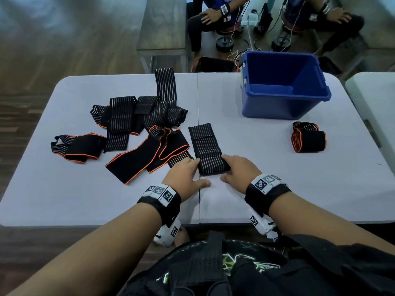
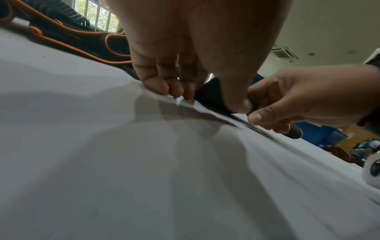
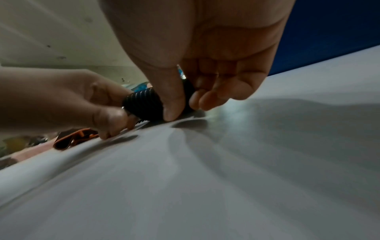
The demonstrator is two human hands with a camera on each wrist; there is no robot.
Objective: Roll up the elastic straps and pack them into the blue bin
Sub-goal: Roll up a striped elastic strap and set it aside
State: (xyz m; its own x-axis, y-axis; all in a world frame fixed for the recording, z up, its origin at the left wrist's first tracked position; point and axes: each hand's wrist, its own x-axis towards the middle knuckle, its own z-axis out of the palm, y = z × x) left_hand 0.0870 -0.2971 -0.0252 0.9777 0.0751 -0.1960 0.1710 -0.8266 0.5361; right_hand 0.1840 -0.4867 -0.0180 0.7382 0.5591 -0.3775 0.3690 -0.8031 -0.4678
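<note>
The counter (image 1: pixel 256 189) carried everything: the bin (image 1: pixel 284 103) stood open near its far right corner and looked empty, as far as its inside showed. A heap of loose straps (image 1: pixel 136 116) sprawled over the left half, some edged in orange, one trailing off the far edge. One finished roll (image 1: pixel 308 136) lay by the right edge, just in front of the bin and not yet packed.

Near the middle of the front edge lay the strap (image 1: pixel 205 142) in hand, its near end wound into a short roll and the rest flat toward the far edge. The left hand (image 1: pixel 184 175) gripped the roll's left end, and the right hand (image 1: pixel 239 170) pinched its right end, thumb in front and fingers curled behind.

The step appeared to be rolling, about a third done. Next, both hands would need to turn the roll away evenly, keeping the edges square.
</note>
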